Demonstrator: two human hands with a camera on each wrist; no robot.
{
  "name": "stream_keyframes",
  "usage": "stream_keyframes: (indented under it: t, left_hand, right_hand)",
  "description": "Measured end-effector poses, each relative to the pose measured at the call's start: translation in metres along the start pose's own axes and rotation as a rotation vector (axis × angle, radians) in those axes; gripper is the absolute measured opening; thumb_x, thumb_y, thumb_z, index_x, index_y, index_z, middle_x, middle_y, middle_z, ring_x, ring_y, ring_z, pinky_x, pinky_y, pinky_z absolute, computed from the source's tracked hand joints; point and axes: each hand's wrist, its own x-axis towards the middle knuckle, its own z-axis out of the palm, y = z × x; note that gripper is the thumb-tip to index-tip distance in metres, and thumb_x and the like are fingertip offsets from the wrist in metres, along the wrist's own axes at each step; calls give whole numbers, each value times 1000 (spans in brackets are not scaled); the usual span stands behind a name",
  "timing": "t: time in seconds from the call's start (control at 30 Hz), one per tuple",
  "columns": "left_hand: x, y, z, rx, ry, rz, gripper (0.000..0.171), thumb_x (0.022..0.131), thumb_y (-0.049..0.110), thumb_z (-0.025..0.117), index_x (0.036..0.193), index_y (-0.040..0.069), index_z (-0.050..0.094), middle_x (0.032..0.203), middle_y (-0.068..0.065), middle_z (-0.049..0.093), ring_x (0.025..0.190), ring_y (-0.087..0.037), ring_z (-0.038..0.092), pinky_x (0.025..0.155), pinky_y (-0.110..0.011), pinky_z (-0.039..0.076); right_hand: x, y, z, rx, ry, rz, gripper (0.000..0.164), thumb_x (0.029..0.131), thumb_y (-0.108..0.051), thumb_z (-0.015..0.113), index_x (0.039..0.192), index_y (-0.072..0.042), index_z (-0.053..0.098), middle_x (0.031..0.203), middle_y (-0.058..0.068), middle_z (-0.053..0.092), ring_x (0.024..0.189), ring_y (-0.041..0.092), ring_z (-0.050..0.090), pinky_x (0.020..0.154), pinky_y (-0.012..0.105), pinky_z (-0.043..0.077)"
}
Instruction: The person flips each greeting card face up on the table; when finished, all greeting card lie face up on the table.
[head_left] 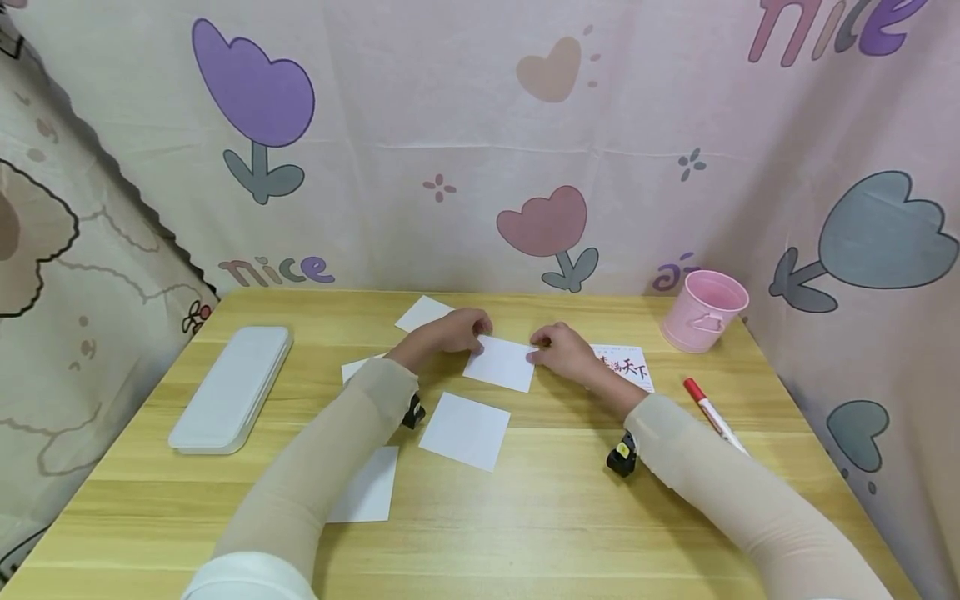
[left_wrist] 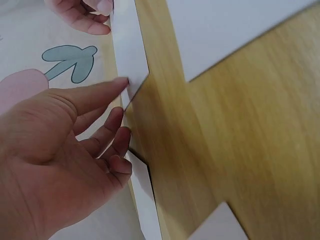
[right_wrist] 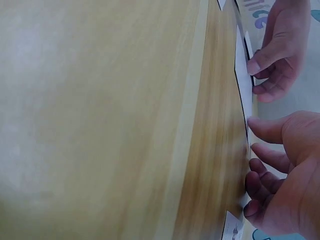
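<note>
In the head view a white card (head_left: 501, 364) lies toward the back of the table between both hands. My left hand (head_left: 455, 331) pinches its left edge, thumb on the card's face. At the opposite edge, my right hand (head_left: 564, 354) pinches it with thumb and forefinger. The left wrist view shows the left thumb (left_wrist: 102, 96) at the card's corner and the other fingers curled loosely. Just in front lies another white card (head_left: 467, 431). Beside the right wrist is a card with red and dark writing (head_left: 628, 367), partly hidden by that hand.
More white cards lie at the back (head_left: 422, 312), behind the left forearm, and beneath it (head_left: 371, 492). A white case (head_left: 232, 392) sits on the left. To the right are a red-capped marker (head_left: 712, 412) and a pink bucket (head_left: 703, 312). A patterned curtain (head_left: 405, 100) hangs behind the table.
</note>
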Motion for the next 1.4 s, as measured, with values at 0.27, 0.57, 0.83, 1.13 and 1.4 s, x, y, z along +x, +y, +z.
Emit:
stream_keyframes:
  t: [0.27, 0.57, 0.83, 1.13, 1.4]
  left_hand:
    - [-6, -1, -2, 34, -15, 28, 47, 91, 15, 75, 134, 4, 58, 131, -11, 60, 120, -27, 53, 111, -41, 42]
    - [-4, -1, 1, 56, -54, 3, 28, 91, 16, 75, 116, 8, 65, 115, -7, 62, 104, -23, 53, 102, -38, 46]
    - [-3, 2, 2, 32, -63, -27, 31, 89, 13, 77, 114, 7, 59, 108, -8, 58, 100, -22, 51, 94, -34, 46]
    - [-22, 13, -3, -254, 66, 61, 31, 93, 5, 66, 122, 6, 54, 119, -12, 54, 99, -24, 54, 85, -32, 49]
    - [-66, 26, 4, -569, 238, 127, 33, 96, 7, 63, 127, 12, 57, 129, -7, 54, 106, -26, 58, 95, -43, 53]
  right_hand:
    - [-1, -3, 1, -28, 0, 7, 23, 96, -18, 69, 115, -4, 70, 118, 13, 59, 107, 27, 58, 96, 43, 48]
    - [-2, -2, 3, -41, 28, -24, 16, 97, -11, 65, 110, -3, 71, 113, 14, 61, 101, 26, 59, 91, 41, 51]
    - [-2, -2, 3, 25, 16, -5, 32, 97, -20, 68, 123, -2, 66, 116, 14, 58, 104, 26, 56, 93, 41, 48]
    - [-15, -4, -14, 442, 95, -10, 34, 97, -8, 65, 131, -2, 59, 98, 7, 54, 80, 19, 53, 70, 30, 51]
    - [-52, -24, -32, 634, 124, -73, 36, 96, -16, 67, 131, -9, 61, 102, 7, 58, 76, 19, 64, 83, 49, 56]
